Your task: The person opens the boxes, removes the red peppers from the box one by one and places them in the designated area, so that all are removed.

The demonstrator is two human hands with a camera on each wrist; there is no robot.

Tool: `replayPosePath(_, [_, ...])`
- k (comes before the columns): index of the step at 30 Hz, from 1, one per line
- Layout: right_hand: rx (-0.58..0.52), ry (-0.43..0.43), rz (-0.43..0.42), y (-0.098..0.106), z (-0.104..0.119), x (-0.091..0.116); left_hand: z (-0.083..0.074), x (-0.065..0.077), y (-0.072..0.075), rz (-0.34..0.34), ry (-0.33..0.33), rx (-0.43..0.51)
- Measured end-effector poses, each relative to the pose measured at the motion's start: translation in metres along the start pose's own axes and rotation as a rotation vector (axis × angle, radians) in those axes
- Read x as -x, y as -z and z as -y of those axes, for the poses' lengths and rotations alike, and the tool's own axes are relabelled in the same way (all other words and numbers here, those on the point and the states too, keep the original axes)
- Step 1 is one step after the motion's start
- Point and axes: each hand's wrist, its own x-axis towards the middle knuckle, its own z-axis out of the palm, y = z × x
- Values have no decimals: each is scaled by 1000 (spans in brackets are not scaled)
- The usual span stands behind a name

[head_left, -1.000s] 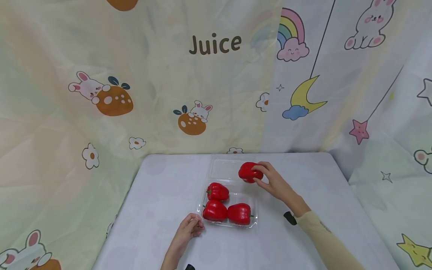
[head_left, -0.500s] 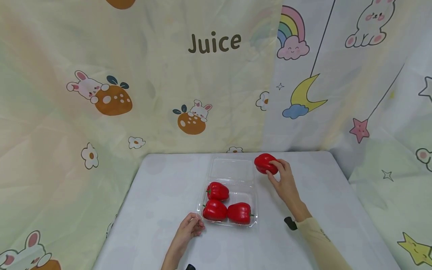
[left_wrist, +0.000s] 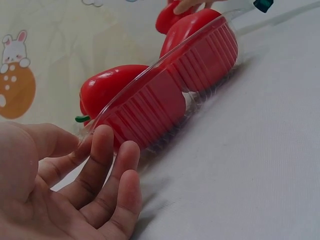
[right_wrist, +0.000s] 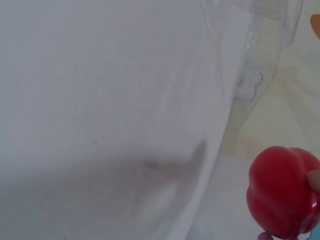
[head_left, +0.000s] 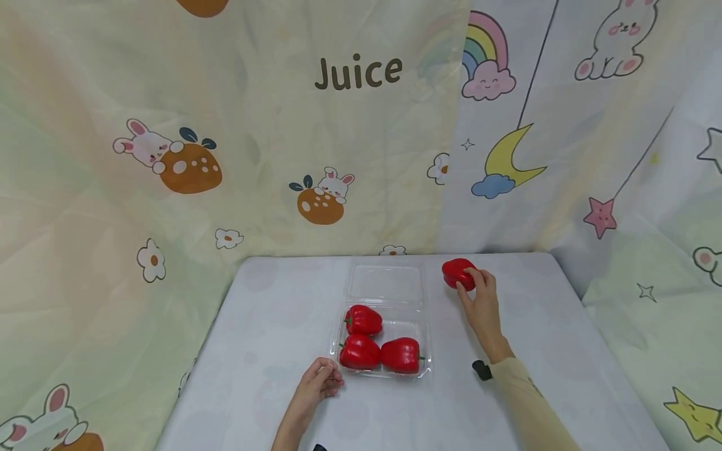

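My right hand (head_left: 482, 308) grips a red bell pepper (head_left: 455, 274) between thumb and fingers, over the table's back right part. That pepper (right_wrist: 280, 192) also shows in the right wrist view, its shadow on the cloth. The clear plastic clamshell container (head_left: 405, 327) lies with its lid folded back. Three more red bell peppers sit in it: one at back left (head_left: 363, 320), one at front left (head_left: 359, 352), one at front right (head_left: 401, 356). The container's back right space is bare. At its front left corner, my left hand (left_wrist: 85, 185) pinches the rim with thumb and index finger.
The open lid (head_left: 386, 283) lies flat behind the container, near the table's back edge. A white cloth covers the table (head_left: 271, 326). Printed curtains (head_left: 361, 125) hang behind and on both sides. A dark wrist camera (head_left: 482, 370) sits at the right wrist.
My right hand has carried the bell pepper from above the lid's right side further right, past the container. The left hand stays at the container's corner.
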Motion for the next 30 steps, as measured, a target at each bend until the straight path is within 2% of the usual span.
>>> replayPosePath(13, [35,-177,97,-15,-18,5,1,-1,0,-1,-3,-2])
replayPosePath(21, [42,-204,105,-15,-18,13,1,0,1,6,-18,1])
replayPosePath(30, [33,-280,55,-18,-10,25,1,-1,0,3,-4,-7])
